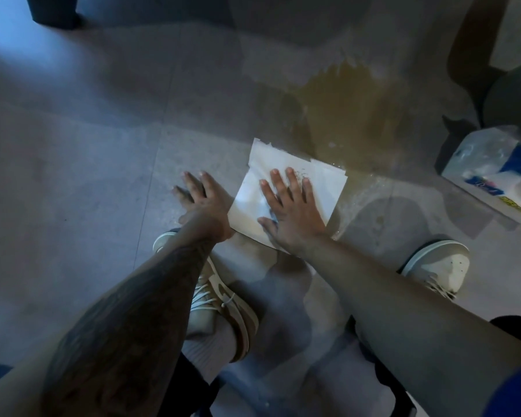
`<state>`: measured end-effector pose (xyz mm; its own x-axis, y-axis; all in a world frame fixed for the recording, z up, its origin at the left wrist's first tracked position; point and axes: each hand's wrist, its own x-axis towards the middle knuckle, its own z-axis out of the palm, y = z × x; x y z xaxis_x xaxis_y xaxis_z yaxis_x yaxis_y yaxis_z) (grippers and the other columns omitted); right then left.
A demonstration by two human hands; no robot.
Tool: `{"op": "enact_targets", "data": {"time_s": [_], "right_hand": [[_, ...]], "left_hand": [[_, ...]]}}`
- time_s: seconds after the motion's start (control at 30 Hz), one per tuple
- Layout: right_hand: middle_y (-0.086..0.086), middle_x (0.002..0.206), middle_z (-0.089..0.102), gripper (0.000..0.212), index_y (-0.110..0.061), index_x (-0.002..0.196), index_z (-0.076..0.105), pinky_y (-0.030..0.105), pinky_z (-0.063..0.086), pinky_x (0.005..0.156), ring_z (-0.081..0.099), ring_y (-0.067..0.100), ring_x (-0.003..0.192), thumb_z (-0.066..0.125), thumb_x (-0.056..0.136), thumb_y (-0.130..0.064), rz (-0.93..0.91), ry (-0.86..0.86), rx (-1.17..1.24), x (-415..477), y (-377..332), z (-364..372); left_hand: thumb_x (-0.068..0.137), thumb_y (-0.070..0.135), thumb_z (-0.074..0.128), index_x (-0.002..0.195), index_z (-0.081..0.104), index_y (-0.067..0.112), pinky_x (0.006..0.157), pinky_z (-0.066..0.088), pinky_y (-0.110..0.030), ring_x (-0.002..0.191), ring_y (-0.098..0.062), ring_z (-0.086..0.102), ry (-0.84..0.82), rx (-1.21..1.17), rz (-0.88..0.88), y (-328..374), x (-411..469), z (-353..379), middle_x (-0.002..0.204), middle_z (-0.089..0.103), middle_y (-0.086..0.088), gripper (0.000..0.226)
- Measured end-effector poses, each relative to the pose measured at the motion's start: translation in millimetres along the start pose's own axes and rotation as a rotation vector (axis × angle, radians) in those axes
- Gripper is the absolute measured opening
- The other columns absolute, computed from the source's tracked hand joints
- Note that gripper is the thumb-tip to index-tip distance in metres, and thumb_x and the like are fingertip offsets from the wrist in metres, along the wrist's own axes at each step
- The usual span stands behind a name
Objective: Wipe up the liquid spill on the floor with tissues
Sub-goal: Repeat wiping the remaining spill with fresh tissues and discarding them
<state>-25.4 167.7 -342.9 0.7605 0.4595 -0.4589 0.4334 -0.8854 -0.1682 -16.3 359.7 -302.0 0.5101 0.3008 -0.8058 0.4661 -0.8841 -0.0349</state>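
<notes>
Broadly, the grey tiled floor [73, 191] carries a brownish liquid spill [343, 109] that spreads away from the person, with thinner wet streaks reaching back toward their shoes. A white folded tissue [322, 182] lies flat at the near edge of that puddle, its far corner just touching the liquid, probably so it can be pushed forward into the wet. An opened tissue pack [500, 176] sits on the floor off to the right, near enough for more sheets. The right hand [289, 212] presses palm-down on the tissue with its fingers straight and spread, gripping nothing. The left hand [205, 200] rests flat on bare floor just beside the tissue's left edge, fingers straight, seemingly as a brace.
</notes>
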Motion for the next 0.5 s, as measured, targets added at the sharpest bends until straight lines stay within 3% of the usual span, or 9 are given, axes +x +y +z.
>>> {"op": "enact_targets", "data": {"time_s": [0.1,0.3,0.5], "right_hand": [[0.008,0.167,-0.01,0.078,-0.022,0.159,0.001,0.056,0.001,0.121,-0.012,0.036,0.152,0.025,0.097,-0.063,-0.019,0.0,-0.008,-9.6,7.7,4.1],[0.007,0.167,-0.003,0.074,-0.024,0.159,0.006,0.056,0.003,0.121,-0.007,0.036,0.153,0.026,0.098,-0.061,-0.034,-0.025,-0.039,-33.5,27.2,16.1],[0.006,0.167,-0.008,0.072,-0.025,0.159,0.0,0.056,0.005,0.122,-0.01,0.035,0.152,0.024,0.1,-0.059,-0.036,-0.053,-0.08,-57.0,47.6,20.8]], "left_hand": [[0.062,0.045,0.092,0.154,-0.026,0.011,0.113,0.014,-0.071,0.142,-0.05,-0.033,0.009,0.047,0.028,-1.1,5.3,4.6,0.157,-0.038,-0.021,0.153],[0.07,0.034,0.09,0.155,-0.021,0.015,0.11,0.03,-0.067,0.146,-0.05,-0.023,0.068,0.005,0.003,3.7,0.1,6.2,0.16,-0.032,-0.019,0.141],[0.066,0.038,0.093,0.154,-0.025,0.013,0.11,0.029,-0.068,0.145,-0.052,-0.024,0.028,0.014,0.013,2.5,-2.1,2.3,0.159,-0.034,-0.02,0.149]]}}
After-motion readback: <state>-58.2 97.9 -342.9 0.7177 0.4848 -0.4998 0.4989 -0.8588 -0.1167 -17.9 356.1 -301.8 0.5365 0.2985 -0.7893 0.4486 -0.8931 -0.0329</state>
